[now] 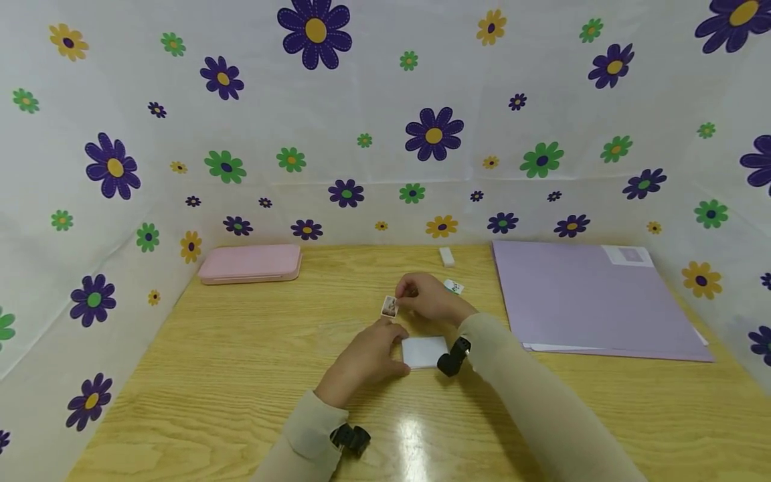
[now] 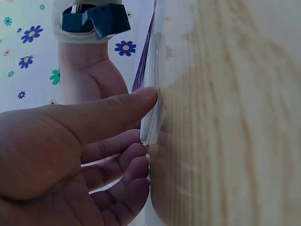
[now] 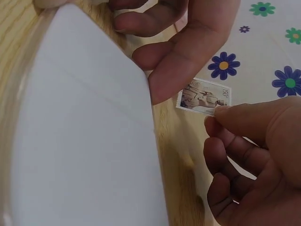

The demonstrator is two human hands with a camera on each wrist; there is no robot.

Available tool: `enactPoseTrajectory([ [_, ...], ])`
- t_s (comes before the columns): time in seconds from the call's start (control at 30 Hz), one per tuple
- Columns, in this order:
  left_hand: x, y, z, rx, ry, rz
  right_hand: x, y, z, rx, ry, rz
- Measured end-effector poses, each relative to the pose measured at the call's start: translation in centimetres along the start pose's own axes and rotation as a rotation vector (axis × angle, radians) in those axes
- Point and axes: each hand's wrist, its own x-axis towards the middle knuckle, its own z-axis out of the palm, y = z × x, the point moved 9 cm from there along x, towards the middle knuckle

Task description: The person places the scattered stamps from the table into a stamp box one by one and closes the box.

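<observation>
Between thumb and index finger, my right hand [image 1: 430, 298] pinches a small postage stamp [image 3: 204, 97] by its edge. The stamp has a brown picture of a statue and a white perforated border. It is held up beyond a flat white booklet [image 1: 424, 353] with a clear cover, which lies on the table. My left hand [image 1: 370, 355] grips the booklet's left edge, thumb at the near corner and index finger at the far corner. In the left wrist view the thumb presses on the booklet's edge [image 2: 154, 70], and the other fingers are bent beside it.
Behind my right hand lies a small piece with a green and white print [image 1: 454, 286]. A white block like an eraser [image 1: 446, 257] lies farther back. A pink case [image 1: 249, 264] stands back left, a large purple folder [image 1: 590, 301] right. Flowered cloth [image 1: 373, 100] encloses the table [image 1: 241, 375].
</observation>
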Motion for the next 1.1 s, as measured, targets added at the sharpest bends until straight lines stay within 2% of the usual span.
enactPoseTrajectory([
  [0.23,-0.1,0.1,0.1,-0.012,0.014,0.018,-1.5,0.1,-1.0,0.097,0.098,0.009],
  [0.57,-0.5,0.4,0.4,-0.033,0.008,-0.013,-4.0,0.6,-2.2,0.110,0.156,0.001],
  [0.87,-0.6,0.4,0.6,-0.060,-0.002,-0.040,-6.3,1.1,-2.7,0.160,0.144,0.021],
  [1.1,-0.5,0.4,0.5,-0.033,-0.005,-0.053,-7.5,0.6,-2.3,0.184,0.106,-0.003],
])
